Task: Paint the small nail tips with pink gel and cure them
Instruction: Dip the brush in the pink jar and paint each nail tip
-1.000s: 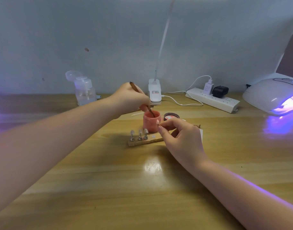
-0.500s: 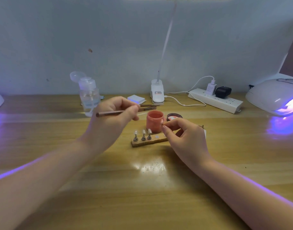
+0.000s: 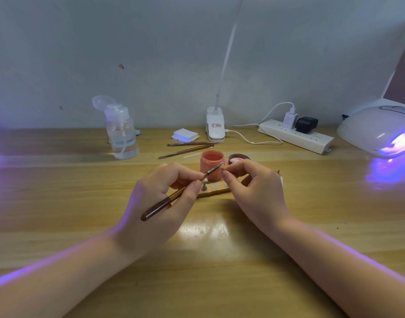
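Observation:
My left hand (image 3: 164, 198) grips a brown brush (image 3: 174, 196), its tip pointing up and right toward my right hand's fingertips. My right hand (image 3: 254, 189) pinches a small nail tip (image 3: 224, 169) between thumb and forefinger, just in front of the open pink gel jar (image 3: 212, 165). Below the hands lies a wooden holder (image 3: 216, 190) with a metal stand (image 3: 204, 186) on it, partly hidden by my fingers. The jar's dark lid (image 3: 238, 158) lies to the jar's right. A white UV curing lamp (image 3: 380, 129) glows violet at the far right.
Two spare brushes (image 3: 187, 149) and a white pad stack (image 3: 185, 135) lie behind the jar. A clear pump bottle (image 3: 122, 134) stands at the back left, a clip lamp base (image 3: 215, 125) at the back middle, and a power strip (image 3: 295, 136) with plugs to its right.
My left hand lifted the brush out of the pink jar, swung it left, then brought it down in front of the jar with the tip at the nail tip my right hand holds.

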`<state>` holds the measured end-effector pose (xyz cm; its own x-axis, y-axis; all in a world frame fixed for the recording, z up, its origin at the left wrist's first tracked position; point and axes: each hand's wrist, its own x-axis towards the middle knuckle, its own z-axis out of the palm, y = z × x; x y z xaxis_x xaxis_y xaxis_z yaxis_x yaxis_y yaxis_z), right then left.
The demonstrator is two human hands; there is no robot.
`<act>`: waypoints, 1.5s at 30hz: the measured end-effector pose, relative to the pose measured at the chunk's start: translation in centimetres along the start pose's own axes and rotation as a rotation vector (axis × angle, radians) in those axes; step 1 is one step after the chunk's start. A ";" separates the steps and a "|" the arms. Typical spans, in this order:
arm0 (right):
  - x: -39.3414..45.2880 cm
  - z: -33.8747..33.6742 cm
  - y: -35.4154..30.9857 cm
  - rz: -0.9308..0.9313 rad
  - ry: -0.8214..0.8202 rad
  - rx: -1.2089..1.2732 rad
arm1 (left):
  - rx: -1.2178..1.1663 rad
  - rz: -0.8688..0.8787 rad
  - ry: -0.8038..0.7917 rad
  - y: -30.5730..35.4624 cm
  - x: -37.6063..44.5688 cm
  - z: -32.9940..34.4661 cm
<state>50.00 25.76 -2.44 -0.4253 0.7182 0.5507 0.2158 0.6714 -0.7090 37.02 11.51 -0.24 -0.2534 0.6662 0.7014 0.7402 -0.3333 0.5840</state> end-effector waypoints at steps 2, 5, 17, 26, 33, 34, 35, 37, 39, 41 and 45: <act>0.0 0.0 0.0 -0.002 0.000 0.003 | 0.013 0.010 -0.007 -0.1 0.1 0.0; 0.0 0.0 -0.1 -0.012 0.001 0.014 | 0.036 0.018 -0.013 -0.2 0.0 0.0; -0.1 -0.1 -0.2 -0.030 -0.003 0.024 | 0.048 -0.002 -0.010 -0.1 -0.1 0.3; 0.0 0.1 0.2 -0.044 0.016 0.024 | -0.043 -0.062 0.028 -0.2 -0.1 0.3; 0.0 0.0 0.1 -0.030 0.011 0.066 | -0.092 -0.066 0.005 -0.4 -0.3 0.0; 0.0 0.0 0.1 -0.016 0.002 0.089 | -0.112 -0.079 0.024 -0.4 -0.3 0.0; 0.0 0.0 0.1 -0.002 -0.009 0.110 | -0.124 -0.094 0.042 -0.3 -0.2 0.0; 0.0 -0.1 0.0 0.012 -0.027 0.131 | -0.141 -0.135 0.062 -0.3 -0.1 0.1; 0.0 -0.2 -0.2 0.009 -0.034 0.133 | -0.161 -0.168 0.064 -0.3 0.0 0.2; 0.0 -0.2 -0.3 0.007 -0.035 0.143 | -0.177 -0.185 0.045 -0.4 0.0 0.3; 0.0 -0.2 -0.5 -0.013 -0.042 0.142 | -0.198 -0.155 0.017 -0.3 -0.3 0.1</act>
<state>50.13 25.46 -2.03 -0.4646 0.6993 0.5433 0.0848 0.6458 -0.7588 36.91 11.51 -0.70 -0.3662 0.7089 0.6028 0.5557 -0.3530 0.7527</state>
